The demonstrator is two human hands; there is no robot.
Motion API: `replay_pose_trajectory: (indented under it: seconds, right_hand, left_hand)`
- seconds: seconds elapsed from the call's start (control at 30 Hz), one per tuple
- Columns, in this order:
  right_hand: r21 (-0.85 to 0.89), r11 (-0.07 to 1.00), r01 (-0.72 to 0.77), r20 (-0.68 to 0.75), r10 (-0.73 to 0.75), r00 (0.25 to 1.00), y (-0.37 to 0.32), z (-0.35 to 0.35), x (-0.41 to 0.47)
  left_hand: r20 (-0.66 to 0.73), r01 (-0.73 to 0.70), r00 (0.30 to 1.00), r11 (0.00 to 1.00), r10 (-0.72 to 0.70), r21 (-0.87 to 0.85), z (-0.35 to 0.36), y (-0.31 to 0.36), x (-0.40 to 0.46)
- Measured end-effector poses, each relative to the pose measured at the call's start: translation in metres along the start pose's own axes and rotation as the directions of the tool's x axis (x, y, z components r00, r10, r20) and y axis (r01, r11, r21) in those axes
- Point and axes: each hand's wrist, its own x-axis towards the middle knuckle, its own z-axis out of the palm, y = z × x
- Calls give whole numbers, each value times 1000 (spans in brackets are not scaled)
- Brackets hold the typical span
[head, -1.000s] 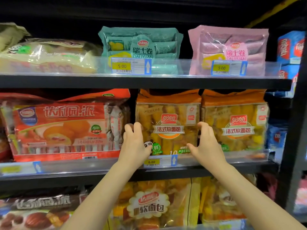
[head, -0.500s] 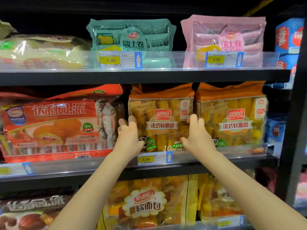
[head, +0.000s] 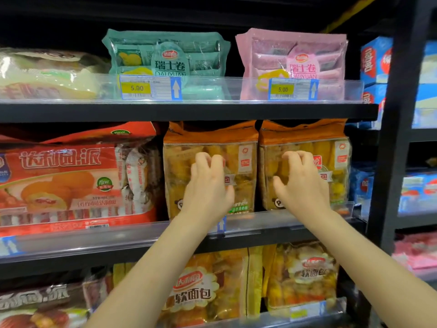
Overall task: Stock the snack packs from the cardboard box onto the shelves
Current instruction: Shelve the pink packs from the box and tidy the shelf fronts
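Standing upright on the black middle shelf: two orange-topped clear plastic bread packs, left pack and right pack, side by side. Pressing curled fingertips against them, left hand on the left pack's front, right hand on the right pack's, neither plainly gripping. Lying straight ahead of both hands, long axes vertical, each hand equally near its own pack.

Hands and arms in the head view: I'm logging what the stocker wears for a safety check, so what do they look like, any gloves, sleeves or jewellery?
Both are bare. The left hand and right hand have no gloves, and no rings show on the visible fingers. Neither wrist carries a watch or band. The forearms are uncovered as far as the bottom edge of the picture, so no sleeve shows.
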Motion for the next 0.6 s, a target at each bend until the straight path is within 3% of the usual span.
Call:
replay_pose_trajectory:
  seconds: [0.13,0.27,0.47,0.6]
  right_hand:
    - [-31,992,-119,-18,118,993,34,-11,5]
    - [-10,981,-195,-23,195,981,63,-16,9]
    - [71,968,-242,-40,245,969,97,-20,7]
    - [248,920,-303,83,292,953,109,-19,11]
  left_hand:
    - [125,-24,991,991,41,-135,30,38,3]
    - [255,94,966,968,-32,-232,56,65,6]
    - [253,143,964,966,-86,-215,79,83,2]
    - [218,197,965,954,-147,-228,86,85,5]
